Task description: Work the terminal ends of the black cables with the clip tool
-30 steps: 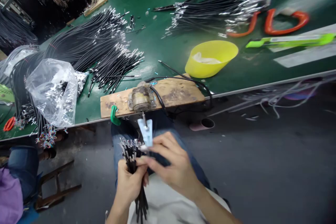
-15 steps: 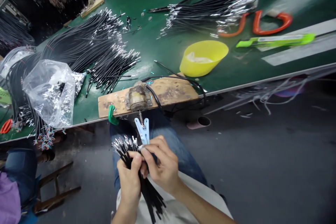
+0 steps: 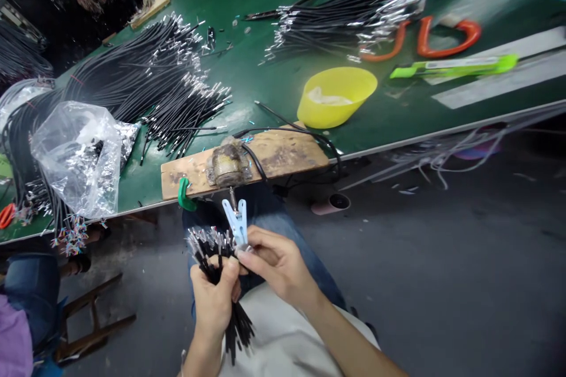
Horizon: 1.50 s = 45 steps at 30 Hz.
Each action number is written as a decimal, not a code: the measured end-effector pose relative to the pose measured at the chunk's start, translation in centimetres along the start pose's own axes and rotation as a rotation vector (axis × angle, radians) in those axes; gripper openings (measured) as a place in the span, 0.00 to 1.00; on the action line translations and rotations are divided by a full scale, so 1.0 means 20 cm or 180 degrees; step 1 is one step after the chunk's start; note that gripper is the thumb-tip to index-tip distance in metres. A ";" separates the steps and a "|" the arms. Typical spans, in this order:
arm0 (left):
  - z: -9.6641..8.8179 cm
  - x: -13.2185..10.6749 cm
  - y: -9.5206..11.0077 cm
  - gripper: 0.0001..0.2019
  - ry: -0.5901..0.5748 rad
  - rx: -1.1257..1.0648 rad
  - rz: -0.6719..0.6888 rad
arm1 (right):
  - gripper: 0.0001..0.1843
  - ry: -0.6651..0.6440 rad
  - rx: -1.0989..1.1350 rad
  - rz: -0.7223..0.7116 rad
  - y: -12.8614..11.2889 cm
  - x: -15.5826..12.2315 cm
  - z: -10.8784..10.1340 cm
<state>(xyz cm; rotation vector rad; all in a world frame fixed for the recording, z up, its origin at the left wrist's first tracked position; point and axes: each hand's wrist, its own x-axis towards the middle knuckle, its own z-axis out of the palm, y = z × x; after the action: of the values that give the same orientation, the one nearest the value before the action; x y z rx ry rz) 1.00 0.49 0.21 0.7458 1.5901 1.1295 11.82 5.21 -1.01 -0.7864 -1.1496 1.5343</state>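
My left hand (image 3: 215, 301) is wrapped around a bundle of black cables (image 3: 239, 330), whose stripped, silvery ends fan out above the thumb. With bent fingers, my right hand (image 3: 283, 265) pinches a silvery cable end just below the jaws of a light blue clothespin (image 3: 237, 222). Whether the clothespin touches that end I cannot tell. The clothespin hangs on the shaft of a small motor (image 3: 228, 168). That motor is fixed to a wooden board (image 3: 289, 153) at the table edge, beside a green clamp (image 3: 186, 195).
On the green table (image 3: 256, 79) lie piles of black cables (image 3: 186, 109), a plastic bag (image 3: 79, 156), a yellow cup (image 3: 338, 97), orange-handled scissors (image 3: 448, 41) and a green cutter (image 3: 455, 66). A wooden stool (image 3: 92, 330) and another person's leg (image 3: 33, 288) are at left.
The bundle's lower ends have swung left, closer to my left wrist. My right fingers have shifted slightly at the clothespin, and the whole view has drifted a little.
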 end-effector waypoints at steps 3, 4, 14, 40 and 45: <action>0.01 -0.02 0.05 0.17 0.0178 0.0213 0.0276 | 0.14 0.0216 -0.0075 0.0119 -0.01 0.01 -0.01; 0.01 -0.03 0.06 0.17 0.0247 0.0277 0.0327 | 0.15 0.0263 -0.0110 0.0142 -0.01 0.01 -0.01; 0.00 0.02 -0.06 0.23 -0.0252 -0.0283 -0.0300 | 0.13 0.0012 0.0040 -0.0094 0.01 0.01 -0.02; -0.08 0.05 0.15 0.11 0.0162 0.0058 0.0234 | 0.23 -0.0290 0.2048 0.1067 -0.06 0.26 0.00; -0.07 0.10 0.16 0.10 -0.0105 0.0250 0.0349 | 0.21 0.0042 0.2013 0.1003 -0.08 0.27 0.05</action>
<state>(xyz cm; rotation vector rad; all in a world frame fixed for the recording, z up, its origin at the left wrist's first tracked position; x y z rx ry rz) -1.15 3.09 2.57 0.9086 1.5892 1.1326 10.04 10.21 1.11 -0.5512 -0.4796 2.0019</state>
